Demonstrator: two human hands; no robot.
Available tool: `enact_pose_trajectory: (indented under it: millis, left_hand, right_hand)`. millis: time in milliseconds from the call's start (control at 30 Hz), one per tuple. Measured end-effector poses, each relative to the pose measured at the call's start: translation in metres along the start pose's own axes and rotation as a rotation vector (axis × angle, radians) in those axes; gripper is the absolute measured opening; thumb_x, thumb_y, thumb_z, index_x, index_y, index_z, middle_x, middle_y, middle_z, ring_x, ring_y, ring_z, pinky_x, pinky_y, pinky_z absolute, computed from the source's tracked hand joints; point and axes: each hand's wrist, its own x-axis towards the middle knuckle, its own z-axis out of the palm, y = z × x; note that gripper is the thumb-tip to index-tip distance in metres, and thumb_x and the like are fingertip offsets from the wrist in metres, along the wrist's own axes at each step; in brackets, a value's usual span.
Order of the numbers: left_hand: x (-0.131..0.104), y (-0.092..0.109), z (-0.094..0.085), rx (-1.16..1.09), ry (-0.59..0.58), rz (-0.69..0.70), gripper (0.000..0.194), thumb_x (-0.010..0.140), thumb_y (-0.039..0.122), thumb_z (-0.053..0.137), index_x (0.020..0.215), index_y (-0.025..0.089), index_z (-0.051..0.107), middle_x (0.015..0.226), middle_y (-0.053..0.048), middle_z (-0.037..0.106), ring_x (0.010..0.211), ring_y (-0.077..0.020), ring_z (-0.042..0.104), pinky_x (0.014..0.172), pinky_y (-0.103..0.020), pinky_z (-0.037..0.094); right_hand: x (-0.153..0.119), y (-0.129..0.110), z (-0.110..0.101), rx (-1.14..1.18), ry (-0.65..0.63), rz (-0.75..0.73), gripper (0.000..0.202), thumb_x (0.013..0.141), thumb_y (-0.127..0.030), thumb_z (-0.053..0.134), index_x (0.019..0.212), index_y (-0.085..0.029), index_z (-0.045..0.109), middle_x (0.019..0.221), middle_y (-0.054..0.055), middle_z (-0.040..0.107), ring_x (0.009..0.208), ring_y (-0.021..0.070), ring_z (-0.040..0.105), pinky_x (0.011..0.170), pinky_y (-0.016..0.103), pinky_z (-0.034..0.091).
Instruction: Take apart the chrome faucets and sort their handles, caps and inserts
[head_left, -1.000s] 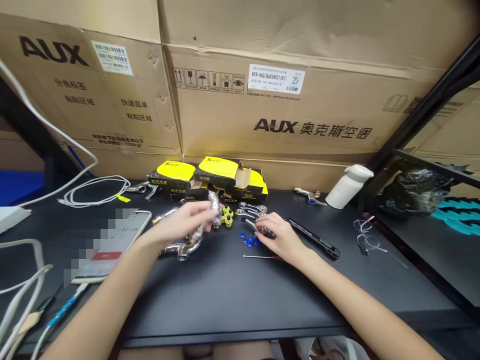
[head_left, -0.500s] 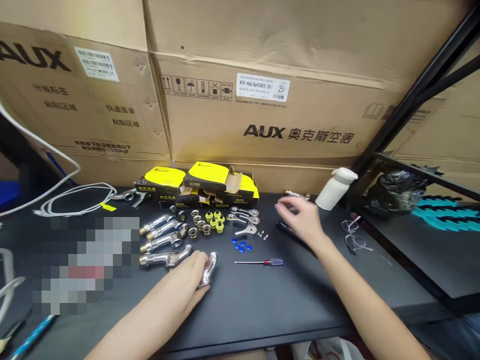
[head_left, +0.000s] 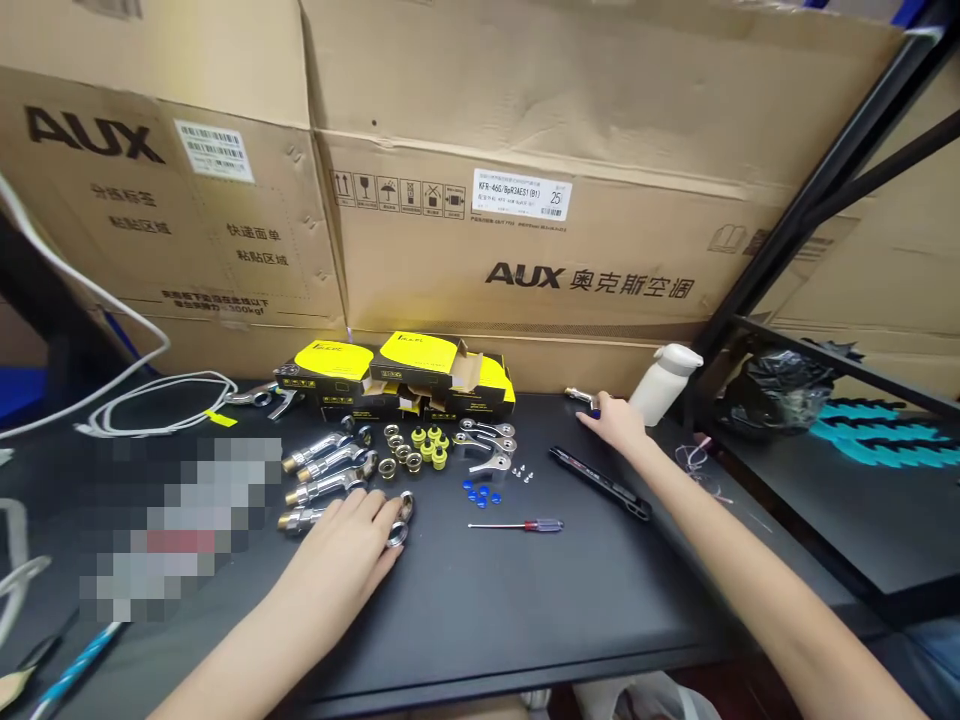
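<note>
My left hand (head_left: 358, 540) is closed over a chrome fitting (head_left: 398, 533), whose round open end shows past the fingers. Several chrome valve bodies (head_left: 321, 490) with brass ends lie in a column beside it. Reaching to the back right, my right hand (head_left: 615, 422) has its fingers at a small chrome valve (head_left: 579, 397) near the white bottle. Between the hands are metal rings (head_left: 387, 468), yellow-green cartridges (head_left: 439, 458), chrome handles (head_left: 491, 464), small screws (head_left: 527, 475), blue caps (head_left: 482, 493) and a screwdriver (head_left: 541, 525).
Yellow and black boxes (head_left: 416, 352) stand against the cardboard at the back. A white bottle (head_left: 664, 385) is behind my right hand. A black pen-like tool (head_left: 600, 482) and glasses (head_left: 694, 460) lie at the right. White cable (head_left: 157, 385) coils at the left.
My right hand has moved back and right onto the small chrome valve, uncovering the black tool. My left hand has shifted slightly left with the fitting, which is turned differently.
</note>
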Motion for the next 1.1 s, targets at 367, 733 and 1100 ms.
enact_pose_trajectory:
  millis: [367,733,1100]
  left_hand:
    - [0.004,-0.031,0.006,-0.142,0.171,0.155,0.034,0.087,0.04,0.049,0.112,0.02,0.062,0.105,-0.01,0.061,0.094,-0.0247,0.055,0.082,-0.036,0.042]
    - [0.014,-0.034,-0.028,-0.284,0.151,0.257,0.055,0.069,0.051,0.068,0.116,0.024,0.06,0.114,-0.01,0.06,0.105,-0.0292,0.055,0.091,-0.041,0.041]
    - [0.091,0.024,-0.031,-1.472,-0.07,-0.019,0.028,0.082,0.041,0.058,0.09,0.015,0.062,0.068,-0.003,0.061,0.056,-0.0138,0.055,0.052,-0.025,0.046]
  right_hand:
    - [-0.006,-0.008,-0.052,0.208,0.239,-0.108,0.029,0.084,-0.041,0.054,0.091,-0.015,0.066,0.083,0.008,0.069,0.074,0.0202,0.063,0.066,0.028,0.045]
    - [-0.113,-0.085,-0.102,1.302,-0.193,-0.251,0.034,0.076,-0.044,0.066,0.097,-0.017,0.068,0.077,0.004,0.067,0.044,0.0086,0.046,0.041,0.025,0.045]
    - [-0.098,-0.128,-0.063,1.286,-0.43,-0.409,0.047,0.084,-0.055,0.049,0.106,-0.015,0.063,0.059,0.0,0.059,0.047,0.0141,0.056,0.045,0.027,0.047]
